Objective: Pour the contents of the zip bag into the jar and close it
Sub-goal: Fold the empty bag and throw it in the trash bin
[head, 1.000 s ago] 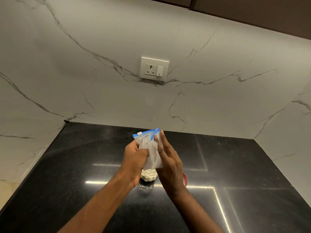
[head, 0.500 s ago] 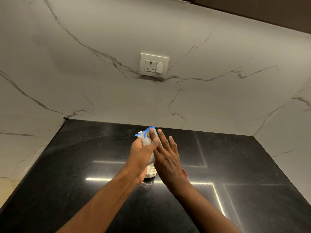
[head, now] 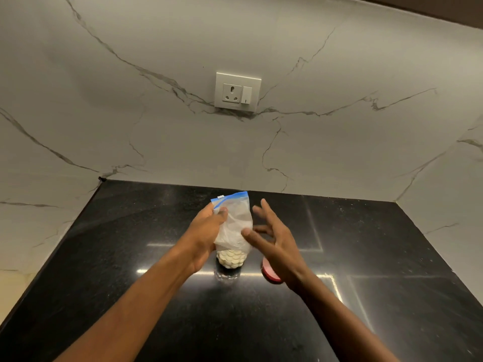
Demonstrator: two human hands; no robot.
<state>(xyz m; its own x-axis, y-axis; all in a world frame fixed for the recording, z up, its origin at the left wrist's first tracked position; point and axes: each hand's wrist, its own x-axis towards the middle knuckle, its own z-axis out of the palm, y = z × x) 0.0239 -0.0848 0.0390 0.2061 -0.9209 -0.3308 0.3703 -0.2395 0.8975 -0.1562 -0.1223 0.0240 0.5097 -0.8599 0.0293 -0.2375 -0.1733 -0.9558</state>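
A clear zip bag (head: 235, 223) with a blue zip strip hangs upright over a small glass jar (head: 228, 265). White round pieces (head: 231, 258) fill the bag's bottom at the jar's mouth. My left hand (head: 206, 236) pinches the bag near its top left edge. To the right of the bag, my right hand (head: 274, 241) has its fingers spread and holds nothing; its thumb is close to the bag's side. A red lid (head: 270, 271) lies on the black counter (head: 130, 257), partly hidden behind my right wrist.
The counter sits in a corner, closed in by marble walls (head: 156, 126) at the back, left and right. A white socket with a switch (head: 237, 92) is on the back wall above the bag.
My right hand has come off the bag and moved right, fingers spread. The bag, earlier pressed between both hands, now hangs flat from my left hand.
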